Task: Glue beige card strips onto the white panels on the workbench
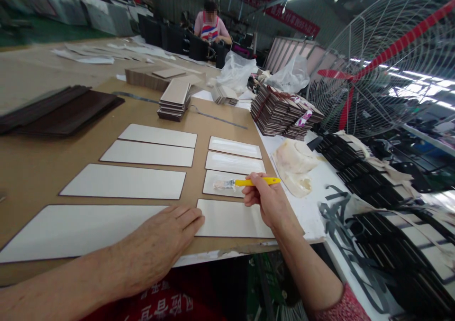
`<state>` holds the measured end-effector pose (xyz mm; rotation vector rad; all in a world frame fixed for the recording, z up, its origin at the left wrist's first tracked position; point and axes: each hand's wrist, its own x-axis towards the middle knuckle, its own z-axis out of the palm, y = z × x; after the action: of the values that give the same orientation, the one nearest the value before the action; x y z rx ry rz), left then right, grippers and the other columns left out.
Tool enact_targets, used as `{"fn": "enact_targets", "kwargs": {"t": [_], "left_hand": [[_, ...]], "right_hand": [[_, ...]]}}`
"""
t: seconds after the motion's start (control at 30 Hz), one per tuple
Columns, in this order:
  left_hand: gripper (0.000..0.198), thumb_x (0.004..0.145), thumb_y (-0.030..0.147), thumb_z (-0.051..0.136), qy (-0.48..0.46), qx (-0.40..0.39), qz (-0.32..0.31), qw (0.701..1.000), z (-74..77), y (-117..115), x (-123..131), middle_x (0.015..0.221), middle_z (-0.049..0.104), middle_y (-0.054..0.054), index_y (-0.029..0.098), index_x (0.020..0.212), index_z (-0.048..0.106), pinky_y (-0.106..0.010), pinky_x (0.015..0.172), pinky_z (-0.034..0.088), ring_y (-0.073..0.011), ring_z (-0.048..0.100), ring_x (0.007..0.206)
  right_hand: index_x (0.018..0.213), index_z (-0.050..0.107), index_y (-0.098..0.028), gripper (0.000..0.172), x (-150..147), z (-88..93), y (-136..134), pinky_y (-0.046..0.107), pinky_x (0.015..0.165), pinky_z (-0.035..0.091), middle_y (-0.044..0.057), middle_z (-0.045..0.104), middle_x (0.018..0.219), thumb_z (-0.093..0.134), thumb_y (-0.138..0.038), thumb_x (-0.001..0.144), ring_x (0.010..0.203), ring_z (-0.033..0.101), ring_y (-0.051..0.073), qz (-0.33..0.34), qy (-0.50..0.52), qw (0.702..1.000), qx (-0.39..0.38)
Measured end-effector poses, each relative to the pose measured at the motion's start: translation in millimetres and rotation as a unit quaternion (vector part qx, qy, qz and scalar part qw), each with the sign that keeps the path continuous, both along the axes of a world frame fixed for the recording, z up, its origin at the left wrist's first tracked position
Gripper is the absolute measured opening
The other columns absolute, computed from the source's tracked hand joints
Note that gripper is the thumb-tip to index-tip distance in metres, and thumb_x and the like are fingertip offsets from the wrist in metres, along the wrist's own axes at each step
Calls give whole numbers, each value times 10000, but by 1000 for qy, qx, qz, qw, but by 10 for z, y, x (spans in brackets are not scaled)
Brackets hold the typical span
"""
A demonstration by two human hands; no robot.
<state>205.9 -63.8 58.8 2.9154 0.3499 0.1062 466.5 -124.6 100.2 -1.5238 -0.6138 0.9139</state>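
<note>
My right hand (268, 202) is closed around a yellow-handled brush (249, 182), whose bristles rest on a small white panel (222, 184) in the right column. My left hand (159, 243) lies flat with fingers stretched out, pressing the near end of a long white panel (71, 231) and touching the nearest small panel (231, 219). Several long white panels (124, 181) lie in a left column and several small ones (234, 162) in a right column, all on a brown cardboard sheet (35, 169).
Stacks of brown boards (174, 100) and dark sheets (60, 112) lie farther back. Bundled dark pieces (280, 114), a crumpled cloth (295, 167) and plastic bags (236, 69) sit right. A large wire fan (387, 60) stands at right. Another person (211, 24) works far behind.
</note>
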Motion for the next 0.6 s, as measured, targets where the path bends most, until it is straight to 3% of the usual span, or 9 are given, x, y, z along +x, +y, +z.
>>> {"fn": "enact_targets", "kwargs": {"t": [0.2,0.43,0.6], "left_hand": [[249,994,199,465,-45,-8,39,998,160,156,119,1443,509,-119,203,1120,680,-485,1094,417,-295,494,1283],[226,1008,263,500,-52,11,32,998,6,307,256,1385,593,-105,200,1140,672,-479,1063,433,-301,498,1306],[214,1006,277,511,-42,15,35,998,28,292,278,1333,628,-91,207,1125,675,-484,1036,440,-301,522,1267]], "right_hand": [[826,633,-188,273,-83,-117,178,185,380,486,-12,682,584,662,-459,823,400,586,108,20,-21,999,-21],[808,631,-196,249,-40,-119,208,200,391,499,-13,686,592,630,-442,844,416,602,120,33,-54,997,-46],[774,639,-182,251,196,-89,101,195,379,490,1,687,592,656,-426,833,407,592,117,16,-92,994,-61]]}}
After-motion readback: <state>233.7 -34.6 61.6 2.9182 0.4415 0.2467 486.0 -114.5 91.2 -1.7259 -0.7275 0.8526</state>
